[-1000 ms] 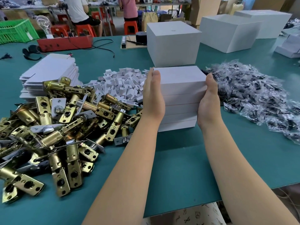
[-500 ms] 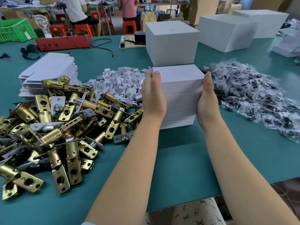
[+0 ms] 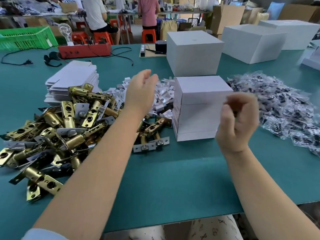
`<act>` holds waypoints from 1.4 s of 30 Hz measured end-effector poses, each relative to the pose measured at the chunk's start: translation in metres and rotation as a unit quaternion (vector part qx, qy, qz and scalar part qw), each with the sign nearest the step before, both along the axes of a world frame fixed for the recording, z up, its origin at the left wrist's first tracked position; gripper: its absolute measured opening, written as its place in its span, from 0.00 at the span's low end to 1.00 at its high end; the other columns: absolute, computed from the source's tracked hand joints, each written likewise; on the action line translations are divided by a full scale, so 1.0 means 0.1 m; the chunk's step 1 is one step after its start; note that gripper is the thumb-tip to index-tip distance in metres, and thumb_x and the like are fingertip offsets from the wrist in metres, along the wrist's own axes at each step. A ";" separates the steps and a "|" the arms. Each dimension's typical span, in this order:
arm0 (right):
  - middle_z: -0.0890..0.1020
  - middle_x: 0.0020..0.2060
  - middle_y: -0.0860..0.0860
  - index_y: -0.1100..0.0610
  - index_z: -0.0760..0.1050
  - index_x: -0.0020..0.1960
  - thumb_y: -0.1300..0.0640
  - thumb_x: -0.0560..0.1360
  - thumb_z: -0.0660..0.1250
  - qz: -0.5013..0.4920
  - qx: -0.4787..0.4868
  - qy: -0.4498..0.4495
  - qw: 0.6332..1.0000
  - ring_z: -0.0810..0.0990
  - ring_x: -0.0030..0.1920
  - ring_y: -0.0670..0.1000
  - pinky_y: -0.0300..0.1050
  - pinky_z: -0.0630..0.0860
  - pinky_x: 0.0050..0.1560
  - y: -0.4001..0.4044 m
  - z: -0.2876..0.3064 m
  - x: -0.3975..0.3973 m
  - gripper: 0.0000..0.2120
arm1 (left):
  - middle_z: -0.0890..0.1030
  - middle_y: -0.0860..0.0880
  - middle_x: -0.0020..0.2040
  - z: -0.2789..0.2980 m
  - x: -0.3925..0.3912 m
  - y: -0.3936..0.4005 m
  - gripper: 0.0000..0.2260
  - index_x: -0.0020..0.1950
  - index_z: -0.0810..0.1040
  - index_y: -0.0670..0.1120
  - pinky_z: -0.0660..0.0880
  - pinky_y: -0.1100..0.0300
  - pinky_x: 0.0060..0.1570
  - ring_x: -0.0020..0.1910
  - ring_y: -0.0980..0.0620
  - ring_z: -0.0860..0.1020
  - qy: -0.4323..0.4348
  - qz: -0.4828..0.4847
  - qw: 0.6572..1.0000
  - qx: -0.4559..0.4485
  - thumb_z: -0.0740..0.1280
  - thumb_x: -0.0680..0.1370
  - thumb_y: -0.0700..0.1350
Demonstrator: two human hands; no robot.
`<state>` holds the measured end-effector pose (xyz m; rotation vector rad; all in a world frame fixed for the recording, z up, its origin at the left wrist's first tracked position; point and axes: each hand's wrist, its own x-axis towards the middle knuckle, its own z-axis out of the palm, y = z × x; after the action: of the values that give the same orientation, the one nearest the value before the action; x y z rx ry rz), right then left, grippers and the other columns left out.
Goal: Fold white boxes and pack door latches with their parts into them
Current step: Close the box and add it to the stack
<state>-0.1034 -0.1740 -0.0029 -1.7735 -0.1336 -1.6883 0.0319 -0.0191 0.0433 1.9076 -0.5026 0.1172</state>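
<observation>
Head view: your stack of white boxes stands square, mid-frame.
Your left hand hovers open over latches; your right hand is blurred, fingers curled, empty.

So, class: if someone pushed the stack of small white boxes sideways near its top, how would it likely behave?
The stack of small white boxes stands tall and narrow, so it would probably tip. Its layers look loose and already slightly uneven, so upper boxes may slide off separately. Being thin card, they likely dent easily.
</observation>
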 end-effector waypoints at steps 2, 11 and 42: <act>0.75 0.30 0.51 0.64 0.76 0.38 0.63 0.72 0.59 0.025 -0.108 0.074 0.991 0.70 0.31 0.46 0.36 0.67 0.34 0.25 -0.01 -0.03 0.09 | 0.76 0.48 0.66 0.09 0.22 0.19 0.18 0.70 0.72 0.46 0.68 0.64 0.54 0.61 0.53 0.73 -0.046 0.058 0.992 0.102 0.60 0.81 0.47; 0.79 0.28 0.51 0.57 0.80 0.38 0.59 0.70 0.69 0.150 -0.388 0.405 0.814 0.76 0.28 0.56 0.44 0.74 0.24 0.85 -0.36 0.05 0.03 | 0.77 0.35 0.58 0.46 1.28 1.12 0.11 0.52 0.75 0.39 0.72 0.47 0.52 0.56 0.34 0.75 -0.028 0.252 0.864 0.435 0.65 0.78 0.46; 0.82 0.35 0.44 0.47 0.70 0.53 0.49 0.76 0.63 0.240 0.304 0.317 0.866 0.79 0.33 0.44 0.39 0.76 0.34 0.82 -0.19 -0.05 0.08 | 0.85 0.51 0.54 -0.35 -0.47 1.02 0.24 0.63 0.76 0.54 0.82 0.55 0.44 0.53 0.49 0.83 0.184 -0.207 0.956 -0.094 0.69 0.75 0.30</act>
<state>-0.1083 -0.0917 -0.0221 -1.5325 0.2174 -0.6304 -0.0147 0.0832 0.0082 1.5545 -0.5989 -0.4423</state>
